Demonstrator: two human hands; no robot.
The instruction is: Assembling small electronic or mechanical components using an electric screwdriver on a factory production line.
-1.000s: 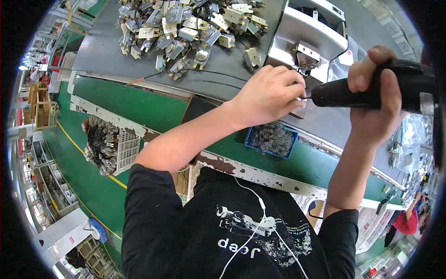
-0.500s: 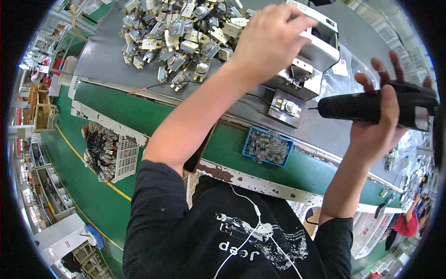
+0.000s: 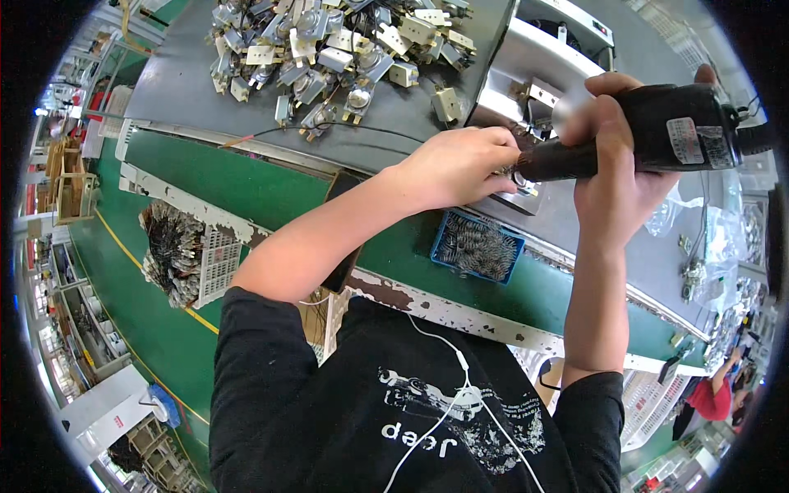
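My right hand (image 3: 612, 185) is wrapped round a black electric screwdriver (image 3: 657, 127), held level with its tip pointing left. That tip meets the fingertips of my left hand (image 3: 460, 168) over a dark metal block (image 3: 530, 202). On the block sits a small metal assembly (image 3: 527, 186), partly covered by my fingers and the driver. The left fingers are pinched together; whatever is between them is hidden. Just behind the block stands a white machine (image 3: 538, 57) with metal parts at its front.
Several metal assemblies (image 3: 337, 59) are heaped at the far left of the grey table (image 3: 177, 90); one (image 3: 446, 105) lies apart near the machine. A blue bin (image 3: 434, 253) of springs (image 3: 477, 246) stands at the near edge. A white crate (image 3: 217, 267) is below left. Plastic bags (image 3: 723, 238) lie right.
My left hand has come down from the top of the white machine to the assembly on the block. My right hand has brought the screwdriver left, its tip now at the left fingers.
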